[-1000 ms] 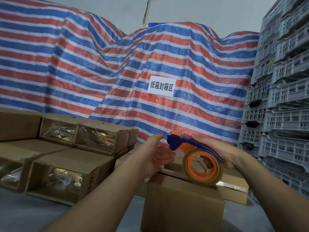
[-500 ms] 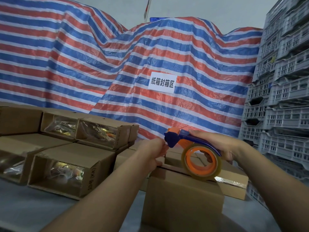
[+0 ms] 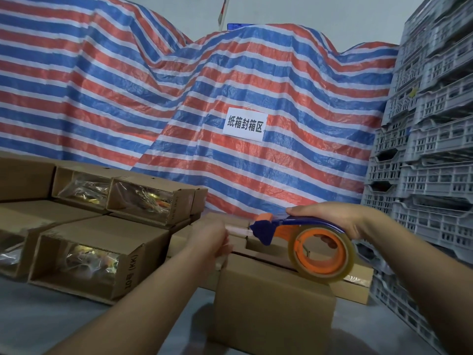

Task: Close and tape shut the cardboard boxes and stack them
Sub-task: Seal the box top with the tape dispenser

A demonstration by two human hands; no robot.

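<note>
Tape (image 3: 236, 230) now stretches from the dispenser (image 3: 307, 242), pinched in left hand (image 3: 210, 242) fingers; right hand (image 3: 340, 219) grips the dispenser. Box (image 3: 273, 303) at 6 o'clock awaits sealing; a second ago the hand was only reaching.

Two bare forearms come into the picture from the near edge, one from the near left and one from the near right. No sleeve shows on either arm up to the edge of the frame. The left hand (image 3: 210, 242) has no glove, and no ring or watch can be seen on it or on its wrist. The right hand (image 3: 340, 221) is also without glove, and its wrist carries no band. The nails are too small and dim to describe. No other part of the person shows.
</note>
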